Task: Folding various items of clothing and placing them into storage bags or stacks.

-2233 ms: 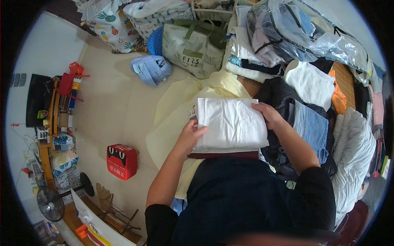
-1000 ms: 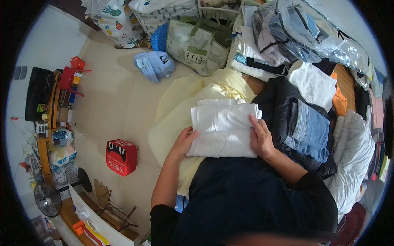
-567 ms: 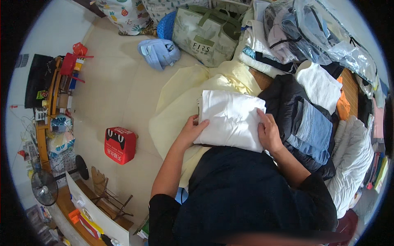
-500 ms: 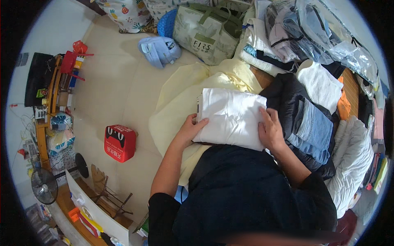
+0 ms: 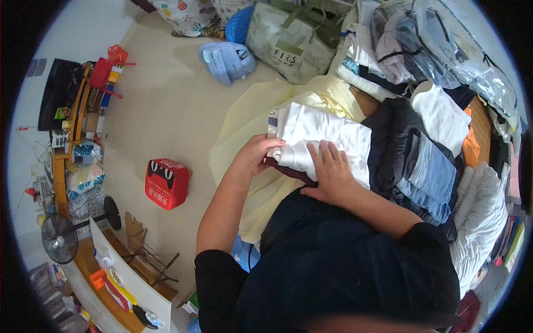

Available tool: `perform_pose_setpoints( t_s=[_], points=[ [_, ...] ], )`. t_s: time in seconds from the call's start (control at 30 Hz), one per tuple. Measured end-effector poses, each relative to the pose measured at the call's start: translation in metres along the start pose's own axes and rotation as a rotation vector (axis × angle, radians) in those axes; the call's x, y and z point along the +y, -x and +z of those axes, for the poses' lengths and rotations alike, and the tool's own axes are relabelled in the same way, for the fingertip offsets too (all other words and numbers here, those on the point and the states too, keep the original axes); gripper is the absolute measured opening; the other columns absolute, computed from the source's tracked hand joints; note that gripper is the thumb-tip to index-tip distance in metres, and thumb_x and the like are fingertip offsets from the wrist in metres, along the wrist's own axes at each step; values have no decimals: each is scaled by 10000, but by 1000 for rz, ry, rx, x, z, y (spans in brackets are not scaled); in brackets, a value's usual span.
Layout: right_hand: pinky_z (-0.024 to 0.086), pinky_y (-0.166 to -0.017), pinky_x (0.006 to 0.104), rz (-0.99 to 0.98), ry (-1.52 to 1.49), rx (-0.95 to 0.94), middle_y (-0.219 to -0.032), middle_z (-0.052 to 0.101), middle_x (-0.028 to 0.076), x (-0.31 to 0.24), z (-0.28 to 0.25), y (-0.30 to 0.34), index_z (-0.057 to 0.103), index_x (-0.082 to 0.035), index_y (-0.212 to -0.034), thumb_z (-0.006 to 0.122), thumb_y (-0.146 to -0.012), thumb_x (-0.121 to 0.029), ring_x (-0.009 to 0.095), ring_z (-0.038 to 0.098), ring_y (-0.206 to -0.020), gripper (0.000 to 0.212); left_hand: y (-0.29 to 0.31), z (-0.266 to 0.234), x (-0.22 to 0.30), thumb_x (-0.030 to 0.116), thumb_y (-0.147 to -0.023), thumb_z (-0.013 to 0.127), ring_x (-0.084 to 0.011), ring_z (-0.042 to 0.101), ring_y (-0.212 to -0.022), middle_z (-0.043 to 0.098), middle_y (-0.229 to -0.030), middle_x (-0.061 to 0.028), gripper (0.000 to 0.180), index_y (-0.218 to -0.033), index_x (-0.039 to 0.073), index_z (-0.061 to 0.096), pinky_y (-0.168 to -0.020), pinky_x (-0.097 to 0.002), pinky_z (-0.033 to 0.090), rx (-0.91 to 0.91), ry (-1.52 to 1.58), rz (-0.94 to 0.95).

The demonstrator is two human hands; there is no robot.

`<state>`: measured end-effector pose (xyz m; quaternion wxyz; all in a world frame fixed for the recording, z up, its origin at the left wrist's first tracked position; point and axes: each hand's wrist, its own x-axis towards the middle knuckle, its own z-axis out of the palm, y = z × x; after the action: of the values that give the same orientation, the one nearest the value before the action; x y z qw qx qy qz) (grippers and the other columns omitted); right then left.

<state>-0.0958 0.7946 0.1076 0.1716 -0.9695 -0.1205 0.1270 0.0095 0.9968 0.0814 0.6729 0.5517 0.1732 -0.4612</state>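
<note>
Head view, change: the right hand [image 5: 331,175] has moved from the white cloth's [image 5: 344,133] right edge to its middle, so only the left hand [image 5: 258,154] now grips an edge.
Left hand: pinching the left edge, thumb on top.
Right hand: spread, laid on the cloth.
White cloth: under both hands, dark red cloth [image 5: 288,168] showing at its near edge.
Room: black garment [image 5: 388,139] close right; yellow cloth [image 5: 239,139], then floor [image 5: 133,127], left.
</note>
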Motion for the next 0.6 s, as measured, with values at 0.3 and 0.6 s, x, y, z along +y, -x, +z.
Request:
perform_pose_setpoints(
  t_s=[0.3, 0.6],
  points=[
    [455, -900, 408, -10, -261, 251, -1103, 566, 242, 35, 15, -5, 445, 41, -1267, 739, -677, -255, 349, 565, -1046, 723, -6, 53, 24, 134, -860, 559, -186, 624, -795, 627, -825, -45, 196, -1012, 16, 599, -776, -364, 499, -178, 311, 148],
    [494, -662, 306, 540, -1760, 327, -920, 649, 126, 122, -49, -4, 597, 41, -1049, 585, -875, -150, 177, 622, -756, 259, -13, 94, -8, 347, -868, 556, -207, 491, -1078, 500, -1202, -94, 644, -1414, 111, 306, -886, -352, 411, -191, 274, 451]
  ],
)
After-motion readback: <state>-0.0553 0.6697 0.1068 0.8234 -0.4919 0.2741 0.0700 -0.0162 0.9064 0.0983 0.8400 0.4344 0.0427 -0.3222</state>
